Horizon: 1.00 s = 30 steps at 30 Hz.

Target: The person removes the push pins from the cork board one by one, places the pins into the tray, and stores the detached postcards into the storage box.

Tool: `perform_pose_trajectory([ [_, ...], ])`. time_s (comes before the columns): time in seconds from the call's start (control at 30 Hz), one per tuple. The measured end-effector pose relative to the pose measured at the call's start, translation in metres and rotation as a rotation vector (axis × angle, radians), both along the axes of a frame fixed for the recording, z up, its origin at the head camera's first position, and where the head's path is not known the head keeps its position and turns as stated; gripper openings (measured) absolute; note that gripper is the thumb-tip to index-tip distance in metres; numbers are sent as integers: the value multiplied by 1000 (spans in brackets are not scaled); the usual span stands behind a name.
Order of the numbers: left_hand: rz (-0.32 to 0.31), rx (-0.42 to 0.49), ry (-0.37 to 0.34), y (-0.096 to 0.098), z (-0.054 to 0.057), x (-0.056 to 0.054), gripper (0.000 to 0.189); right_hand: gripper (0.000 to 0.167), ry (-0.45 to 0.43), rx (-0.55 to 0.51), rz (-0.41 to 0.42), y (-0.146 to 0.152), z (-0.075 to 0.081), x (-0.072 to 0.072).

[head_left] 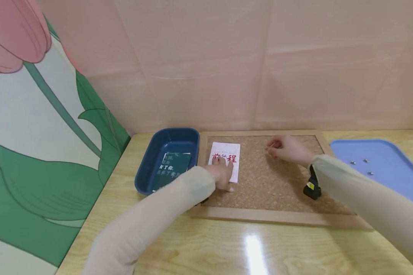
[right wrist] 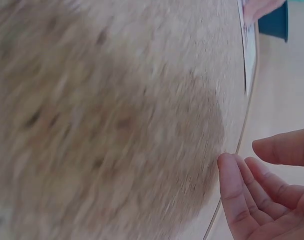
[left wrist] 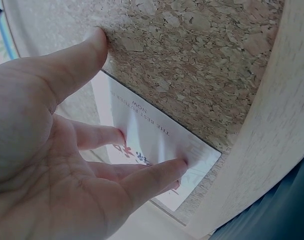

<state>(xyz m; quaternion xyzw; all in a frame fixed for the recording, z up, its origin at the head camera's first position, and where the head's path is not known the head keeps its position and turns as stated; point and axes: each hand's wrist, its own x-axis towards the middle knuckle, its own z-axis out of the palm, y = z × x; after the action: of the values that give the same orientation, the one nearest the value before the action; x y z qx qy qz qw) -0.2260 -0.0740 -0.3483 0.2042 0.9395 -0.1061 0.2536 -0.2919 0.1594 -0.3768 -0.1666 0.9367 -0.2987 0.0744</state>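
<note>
A white card [head_left: 231, 148] with red and blue characters lies on the left part of a wood-framed cork board [head_left: 254, 191]. Fingers of my left hand [head_left: 221, 173] press on the card, fairly straight and spread. The thumb of that hand [left wrist: 67, 150] touches the cork beside the card in the left wrist view. Over the cork, right of the card, hovers my right hand [head_left: 289, 148]. Seen from the right wrist, this hand [right wrist: 271, 195] has its thumb apart from loosely bent fingers, and I see nothing between them.
Left of the board stands a dark blue bin [head_left: 142, 172] holding green cards [head_left: 173, 168] with white writing. A light blue tray [head_left: 375, 152] with several small metallic pins [head_left: 366, 160] lies to the right. Behind the wooden table [head_left: 199, 244] hangs a pinkish cloth [head_left: 206, 76].
</note>
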Motion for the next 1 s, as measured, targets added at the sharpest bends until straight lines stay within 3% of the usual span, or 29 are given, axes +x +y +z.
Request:
perform_pose_trajectory([
  [0.17,-2,-13,-6,1,-2,0,82,21,10,16,18,-14,-2,0],
  [0.4,-1,-21,9,4,-3,-1,82,20,105,33,37,-24,-4,-1],
  [0.67,11,-19,-2,6,-1,0,82,25,31,2,17,-33,-3,-5],
  [1.0,22,-13,-3,11,0,3,81,33,1,-38,14,-41,-14,-16],
])
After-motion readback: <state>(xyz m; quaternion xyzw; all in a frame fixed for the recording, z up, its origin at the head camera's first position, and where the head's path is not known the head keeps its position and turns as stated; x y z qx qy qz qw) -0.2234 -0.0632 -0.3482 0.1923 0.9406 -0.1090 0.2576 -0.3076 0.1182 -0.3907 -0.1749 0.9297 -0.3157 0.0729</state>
